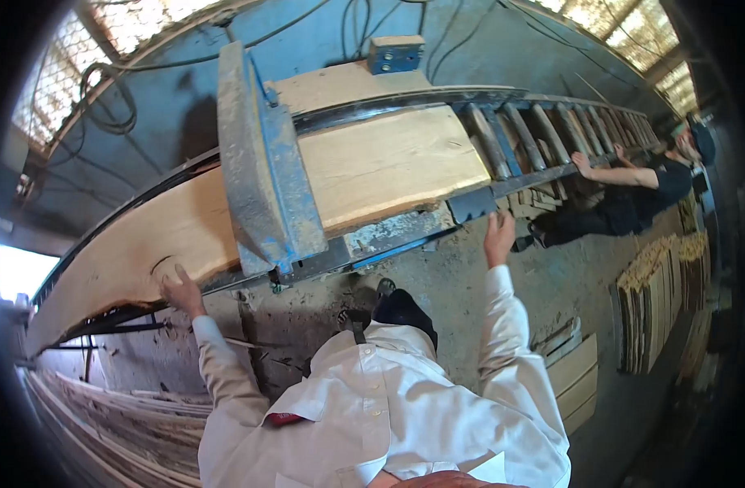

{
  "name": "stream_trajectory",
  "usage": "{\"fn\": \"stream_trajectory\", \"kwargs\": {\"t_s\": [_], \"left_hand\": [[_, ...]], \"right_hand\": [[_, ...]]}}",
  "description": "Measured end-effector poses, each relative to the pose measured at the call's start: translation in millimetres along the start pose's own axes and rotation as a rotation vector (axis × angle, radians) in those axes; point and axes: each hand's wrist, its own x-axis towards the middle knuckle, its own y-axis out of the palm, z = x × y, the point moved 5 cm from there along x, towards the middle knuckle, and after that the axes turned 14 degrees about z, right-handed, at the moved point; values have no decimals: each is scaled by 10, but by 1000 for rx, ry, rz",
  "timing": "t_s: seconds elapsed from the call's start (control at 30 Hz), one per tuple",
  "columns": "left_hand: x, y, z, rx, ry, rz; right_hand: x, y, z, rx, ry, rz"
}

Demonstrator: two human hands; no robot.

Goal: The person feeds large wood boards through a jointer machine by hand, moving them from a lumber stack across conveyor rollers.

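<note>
A long, thick wooden board point(393, 159) with a rough bark edge lies on a machine bed, passing beneath a blue and grey metal frame point(262, 163). My left hand point(182, 294) rests with spread fingers on the near edge of the board's left part point(165, 224), beside a dark curved knot mark. Off the board's right end, my right hand point(498, 240) is held with loosely bent fingers, its fingertips close to the dark metal plate point(471, 205) at the bed's near edge. Nothing shows in that hand.
A roller conveyor point(551, 134) runs to the right, where another person point(657, 183) in dark clothes has hands at its side. Stacked planks point(653, 301) stand at right, with flat boards point(574, 378) nearer. Long timber strips point(120, 415) lie at lower left. Cables hang on the blue wall point(307, 37).
</note>
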Motion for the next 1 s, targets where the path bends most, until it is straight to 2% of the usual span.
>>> {"fn": "stream_trajectory", "kwargs": {"t_s": [0.07,0.13,0.2,0.23,0.27,0.3,0.33,0.37,0.4,0.43,0.47,0.5,0.53,0.6,0.77,0.87,0.9,0.93,0.97,1.0], "left_hand": [[104,5,-88,-40,-100,5],[159,66,-120,-81,-217,0],[219,273,-20,-138,-230,-147],[288,485,76,-66,-269,-99],[349,568,220,2,-337,-66],[240,521,119,103,-407,-125],[204,629,183,86,-355,-168],[109,378,-101,49,-507,21],[104,511,-30,-86,-418,-70],[50,405,-170,-31,-411,-59],[-11,99,-404,-109,-412,35],[-18,185,-351,-232,-275,-176],[-27,106,-400,-237,-295,-165],[48,62,-368,-265,-300,-210],[118,-33,-208,-254,-322,-153],[341,-189,48,-269,-316,-128],[427,-217,180,-248,-313,-136],[532,-235,316,-228,-306,-142],[675,-243,498,-230,-299,-131],[814,-262,689,-224,-285,-174]], "right_hand": [[518,122,13,26,-53,31],[987,319,97,-128,-188,62],[1344,512,72,-131,-132,218],[1476,644,-3,-22,-126,290],[1544,650,179,33,-29,390],[1543,639,319,78,44,509],[1713,1220,-385,596,136,680],[2094,1934,-1314,-237,-364,694],[1895,1241,-661,151,-17,443],[1917,1454,-672,-705,-266,475],[1757,1105,-443,-70,68,356],[1833,1206,-646,72,135,414],[1904,1475,54,105,51,445],[1742,1419,369,-34,-23,413],[1228,1130,514,-449,-199,357],[1298,1225,456,-667,-287,286],[1572,1399,260,-747,-309,261],[1502,1485,119,-581,272,801],[1344,1524,359,-586,285,799],[1168,1535,688,-439,199,695]]}}
